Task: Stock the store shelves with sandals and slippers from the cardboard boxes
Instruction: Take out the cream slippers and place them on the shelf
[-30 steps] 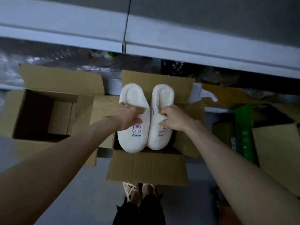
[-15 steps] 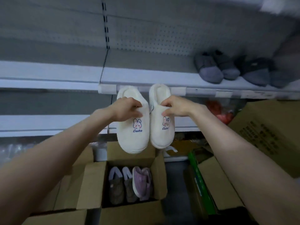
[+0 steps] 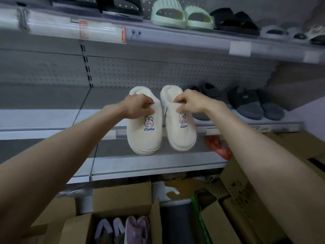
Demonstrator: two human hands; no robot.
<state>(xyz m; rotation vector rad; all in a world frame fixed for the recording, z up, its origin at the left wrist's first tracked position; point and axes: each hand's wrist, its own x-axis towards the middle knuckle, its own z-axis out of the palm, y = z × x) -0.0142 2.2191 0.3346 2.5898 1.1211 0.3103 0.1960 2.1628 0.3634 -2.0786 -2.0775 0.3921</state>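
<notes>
Two white plush slippers with a rabbit and the word "Cute" hang toes down in front of the middle shelf (image 3: 52,118). My left hand (image 3: 138,106) pinches the upper edge of the left slipper (image 3: 145,138). My right hand (image 3: 190,103) pinches the upper edge of the right slipper (image 3: 183,136). Both slippers are in the air, level with that shelf's front rail. Below, an open cardboard box (image 3: 121,198) holds several more slippers, one of them purple (image 3: 137,231).
Grey and black slippers (image 3: 249,106) stand on the middle shelf to the right. The top shelf (image 3: 175,41) carries pale green slides (image 3: 182,16) and black sandals. More cardboard boxes (image 3: 246,199) crowd the floor at right, below a lower shelf (image 3: 149,166).
Both hands have lifted the white pair out of the box and up to the level of the middle shelf. The view has tilted up from the floor boxes to the shelves.
</notes>
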